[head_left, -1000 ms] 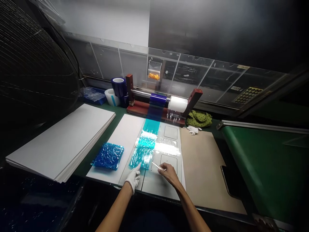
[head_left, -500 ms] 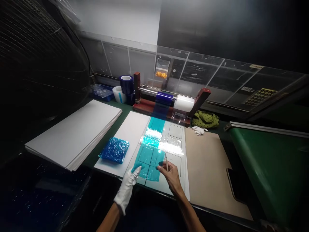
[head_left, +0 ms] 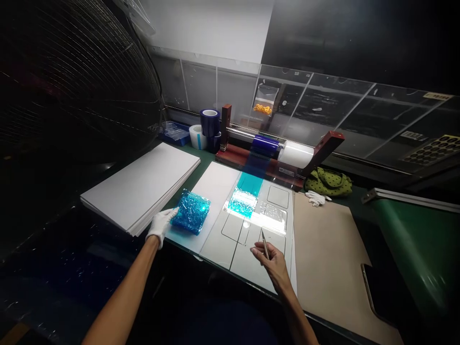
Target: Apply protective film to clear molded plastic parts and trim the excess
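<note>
My left hand point(head_left: 161, 226), in a white glove, is at the left edge of a stack of blue film pieces point(head_left: 194, 213), its fingers closed on a piece of blue film there. My bare right hand point(head_left: 272, 260) grips a slim craft knife point(head_left: 265, 243), blade pointing up and away, just above the marked board point(head_left: 215, 247). Black outlines of rounded rectangles are drawn on that board. A strip of blue film point(head_left: 250, 184) runs from the blue film roll point(head_left: 266, 143) down onto it, ending mid-board under bright glare.
A red-brown stand point(head_left: 233, 157) carries the blue roll and a white roll point(head_left: 296, 153). Left lies a stack of white sheets point(head_left: 143, 184); right, brown cardboard point(head_left: 327, 239) with a phone point(head_left: 377, 292). A green pouch point(head_left: 328, 182) and white glove point(head_left: 316, 198) lie behind. A fan point(head_left: 89, 72) stands left.
My left hand has moved left from the board to the stack, taking the cut blue film piece with it. My right hand still holds the craft knife over the board. The view has shifted left.
</note>
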{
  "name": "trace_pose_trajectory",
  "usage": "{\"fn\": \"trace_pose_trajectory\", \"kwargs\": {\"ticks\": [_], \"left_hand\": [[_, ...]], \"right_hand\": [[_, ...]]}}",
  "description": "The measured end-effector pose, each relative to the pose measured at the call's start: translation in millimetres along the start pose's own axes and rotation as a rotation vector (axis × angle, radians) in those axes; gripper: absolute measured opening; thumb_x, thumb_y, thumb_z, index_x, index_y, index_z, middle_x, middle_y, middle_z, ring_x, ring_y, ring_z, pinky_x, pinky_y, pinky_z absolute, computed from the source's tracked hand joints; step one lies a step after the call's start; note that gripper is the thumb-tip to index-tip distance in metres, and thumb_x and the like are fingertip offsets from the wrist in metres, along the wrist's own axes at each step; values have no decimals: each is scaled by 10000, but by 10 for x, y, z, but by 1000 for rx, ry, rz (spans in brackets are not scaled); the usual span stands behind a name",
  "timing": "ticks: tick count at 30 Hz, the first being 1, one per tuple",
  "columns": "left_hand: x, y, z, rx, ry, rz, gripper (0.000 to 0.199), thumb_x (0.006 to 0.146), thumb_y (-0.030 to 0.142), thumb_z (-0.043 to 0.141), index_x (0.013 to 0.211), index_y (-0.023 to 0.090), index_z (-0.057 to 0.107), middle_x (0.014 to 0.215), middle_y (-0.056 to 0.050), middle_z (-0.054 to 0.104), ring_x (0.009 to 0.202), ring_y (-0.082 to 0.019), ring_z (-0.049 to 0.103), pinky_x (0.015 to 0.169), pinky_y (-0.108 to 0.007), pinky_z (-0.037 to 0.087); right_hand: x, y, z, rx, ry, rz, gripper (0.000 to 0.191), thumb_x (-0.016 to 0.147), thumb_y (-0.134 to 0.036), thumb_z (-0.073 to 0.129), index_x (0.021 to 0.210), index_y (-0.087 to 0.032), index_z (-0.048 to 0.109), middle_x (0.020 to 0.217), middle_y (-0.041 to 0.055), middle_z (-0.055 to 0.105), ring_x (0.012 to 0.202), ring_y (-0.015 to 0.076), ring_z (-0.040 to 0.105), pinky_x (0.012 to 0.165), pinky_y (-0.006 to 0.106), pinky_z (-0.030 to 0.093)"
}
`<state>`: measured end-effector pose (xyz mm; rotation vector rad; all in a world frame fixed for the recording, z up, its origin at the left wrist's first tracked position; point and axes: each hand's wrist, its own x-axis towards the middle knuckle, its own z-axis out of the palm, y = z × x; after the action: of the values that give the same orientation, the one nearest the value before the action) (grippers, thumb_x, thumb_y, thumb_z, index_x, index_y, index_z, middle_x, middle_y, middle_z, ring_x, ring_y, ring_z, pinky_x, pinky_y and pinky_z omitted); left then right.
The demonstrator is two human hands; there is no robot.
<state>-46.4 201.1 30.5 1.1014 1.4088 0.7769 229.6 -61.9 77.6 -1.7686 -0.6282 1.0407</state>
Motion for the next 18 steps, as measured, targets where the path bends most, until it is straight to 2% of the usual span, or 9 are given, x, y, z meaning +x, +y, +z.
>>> {"fn": "trace_pose_trajectory", "kwargs": {"ticks": [5, 9, 13, 16, 18], "left_hand": [[277, -158, -79, 81, -27, 8, 279, 832, 346, 629, 1012, 133, 634, 1063, -68, 652, 1020, -206, 600, 955, -463, 443], [354, -251, -64, 110, -57, -5, 288, 847, 347, 609, 1042, 136, 617, 1102, -74, 630, 1033, -211, 588, 936, -459, 458], [370, -217, -50, 126, -61, -22, 282, 847, 352, 608, 1028, 136, 621, 1093, -73, 633, 1032, -211, 588, 936, -456, 459], [311, -131, -72, 125, -13, -29, 302, 827, 357, 631, 1034, 136, 623, 1115, -78, 631, 1061, -221, 579, 969, -472, 432], [205, -98, -90, 117, 89, -30, 433, 800, 411, 649, 1137, 148, 581, 1221, -105, 581, 1157, -256, 524, 1017, -501, 381]], "right_hand": [[-54, 70, -53, -7, 34, 17, 486, 701, -552, 678, 964, -146, 635, 911, 113, 679, 847, 241, 600, 649, 295, 469], [-73, 99, -70, -12, 53, 36, 471, 682, -550, 689, 928, -150, 650, 873, 105, 682, 820, 236, 600, 645, 293, 468], [-81, 79, -72, -28, 60, 44, 469, 679, -555, 688, 923, -156, 656, 878, 102, 679, 840, 245, 603, 669, 302, 471], [-89, 55, -80, -37, 51, 41, 477, 697, -569, 669, 943, -161, 643, 908, 104, 676, 863, 246, 595, 684, 305, 467], [-95, 56, -95, -34, 50, 43, 487, 718, -583, 645, 976, -170, 630, 937, 100, 673, 877, 239, 583, 696, 305, 463]]}}
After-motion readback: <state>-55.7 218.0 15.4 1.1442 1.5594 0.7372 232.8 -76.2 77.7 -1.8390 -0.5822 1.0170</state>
